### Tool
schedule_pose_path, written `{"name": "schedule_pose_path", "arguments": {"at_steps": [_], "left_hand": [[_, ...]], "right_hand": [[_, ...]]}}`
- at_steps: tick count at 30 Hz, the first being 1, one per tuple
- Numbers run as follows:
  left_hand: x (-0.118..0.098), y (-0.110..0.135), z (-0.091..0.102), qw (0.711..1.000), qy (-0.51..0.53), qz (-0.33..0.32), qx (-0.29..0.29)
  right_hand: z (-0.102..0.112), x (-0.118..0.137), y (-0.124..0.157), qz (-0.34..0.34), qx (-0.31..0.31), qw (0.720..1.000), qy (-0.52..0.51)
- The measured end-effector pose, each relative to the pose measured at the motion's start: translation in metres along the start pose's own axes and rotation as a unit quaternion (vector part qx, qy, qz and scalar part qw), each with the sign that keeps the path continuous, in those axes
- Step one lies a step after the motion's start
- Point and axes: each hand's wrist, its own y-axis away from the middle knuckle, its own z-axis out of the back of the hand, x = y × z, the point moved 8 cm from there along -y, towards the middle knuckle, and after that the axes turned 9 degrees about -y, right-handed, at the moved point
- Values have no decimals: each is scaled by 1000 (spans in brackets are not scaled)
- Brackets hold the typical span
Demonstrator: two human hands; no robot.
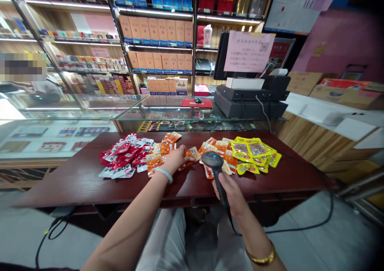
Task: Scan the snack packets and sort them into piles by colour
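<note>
My right hand [229, 189] is wrapped round the handle of a black barcode scanner [212, 159], its head tilted over the table. Between the two piles my left hand [176, 159] grips an orange snack packet [192, 155], holding it near the scanner's head. Several orange packets [154, 163] lie beside and beyond my left hand. To the right of the scanner rests another group of orange packets [222, 146], touching a stack of yellow packets [256, 151]. At the left is a heap of red and silver packets [126, 153].
The dark red table [75, 183] has a glass counter [129, 111] behind it. A cash drawer [250, 103] and a monitor with a pink notice [249, 51] stand at the back right. The scanner's cable [300, 227] loops off to the right. A person [42, 83] is at the far left.
</note>
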Motion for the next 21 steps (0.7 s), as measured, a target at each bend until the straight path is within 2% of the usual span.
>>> {"name": "schedule_pose_path", "arguments": {"at_steps": [3,6,10,13,15,18,20,21], "left_hand": [[-5,2,0,1000,20,3,-2],[-11,1,6,999,18,-23,-16],[-14,-7,12,998,39,-38,-37],[-18,-19,8,992,121,4,-46],[-30,-30,0,979,200,25,-45],[-56,-48,-10,954,296,-14,-44],[-62,-58,-9,953,294,-39,-61],[-58,-62,-6,959,270,-44,-75]], "right_hand": [[-6,5,-3,2,14,1000,-3],[-11,7,-7,-1,24,1000,1],[-9,4,-13,-4,24,1000,-2],[0,-2,-17,-6,8,1000,-19],[6,-5,-19,0,-1,999,-40],[14,-5,-25,15,-12,997,-72],[18,-3,-31,14,-20,996,-89],[20,-2,-35,12,-27,995,-95]]}}
